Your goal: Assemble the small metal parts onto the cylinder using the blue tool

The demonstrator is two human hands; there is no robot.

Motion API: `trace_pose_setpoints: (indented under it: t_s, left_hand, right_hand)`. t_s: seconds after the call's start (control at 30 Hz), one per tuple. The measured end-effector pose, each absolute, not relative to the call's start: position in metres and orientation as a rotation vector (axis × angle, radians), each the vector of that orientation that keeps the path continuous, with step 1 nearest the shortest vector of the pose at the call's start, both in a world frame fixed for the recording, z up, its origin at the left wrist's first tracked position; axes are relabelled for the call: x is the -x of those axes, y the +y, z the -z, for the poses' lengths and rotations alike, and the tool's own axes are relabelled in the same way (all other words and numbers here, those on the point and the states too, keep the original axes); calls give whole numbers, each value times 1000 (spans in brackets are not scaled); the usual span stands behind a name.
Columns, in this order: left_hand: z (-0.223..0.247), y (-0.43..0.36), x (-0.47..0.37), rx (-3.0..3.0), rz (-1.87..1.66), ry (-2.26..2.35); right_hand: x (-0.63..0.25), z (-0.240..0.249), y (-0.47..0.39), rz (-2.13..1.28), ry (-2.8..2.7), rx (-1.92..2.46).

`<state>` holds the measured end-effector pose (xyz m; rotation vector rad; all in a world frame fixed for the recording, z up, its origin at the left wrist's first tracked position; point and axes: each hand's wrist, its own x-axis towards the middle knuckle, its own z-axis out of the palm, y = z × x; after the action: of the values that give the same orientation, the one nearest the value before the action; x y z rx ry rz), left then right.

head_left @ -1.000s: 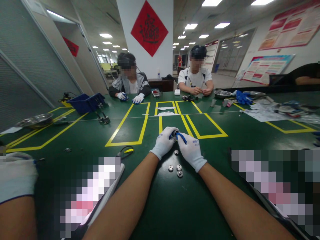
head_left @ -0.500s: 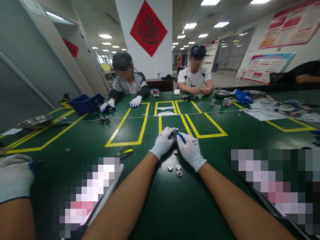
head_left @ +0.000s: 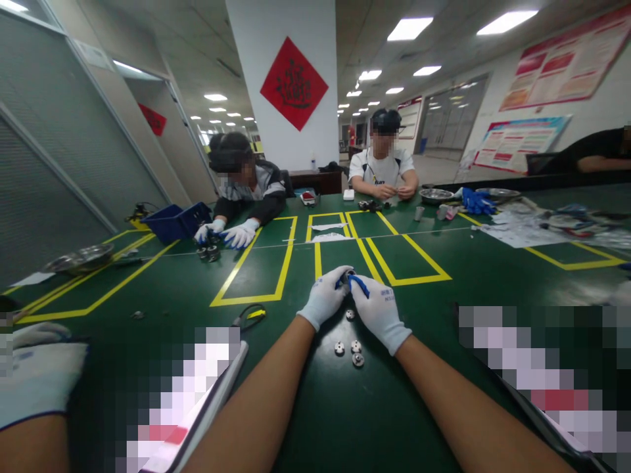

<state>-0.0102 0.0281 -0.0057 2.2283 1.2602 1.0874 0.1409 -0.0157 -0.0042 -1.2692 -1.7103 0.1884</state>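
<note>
Both of my hands wear white gloves with blue palms and meet over the middle of the green table. Between their fingertips is a small dark-grey metal part (head_left: 348, 272), mostly covered by the gloves, so its kind cannot be made out. My left hand (head_left: 323, 299) is closed on its left side. On the other side my right hand (head_left: 379, 309) pinches it, with the blue thumb on top. Just below my fingers lies one small round metal piece (head_left: 350, 315). Nearer to me are more round metal pieces (head_left: 340, 349) with raised centres, grouped close together on the table.
Blurred-out screens (head_left: 192, 394) flank my forearms. A black cable loop with a yellow tag (head_left: 256, 315) lies left. Yellow tape rectangles (head_left: 246, 302) mark the table. Across it, two people work near a blue bin (head_left: 180, 222); another person's gloved hand (head_left: 39, 374) is at left.
My hands stay together on the metal part, with little visible change. The view has tilted slightly upward. Across the table, a co-worker's gloved hand has moved left toward the dark metal parts.
</note>
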Motion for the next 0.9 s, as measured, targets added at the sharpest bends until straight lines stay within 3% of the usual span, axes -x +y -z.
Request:
trace_pose_setpoints:
  t_s: [0.9]
  left_hand:
    - [9,30,10,-2225,-1131,1275]
  right_hand:
    - [-142,0,-17,-113,-1566,1215]
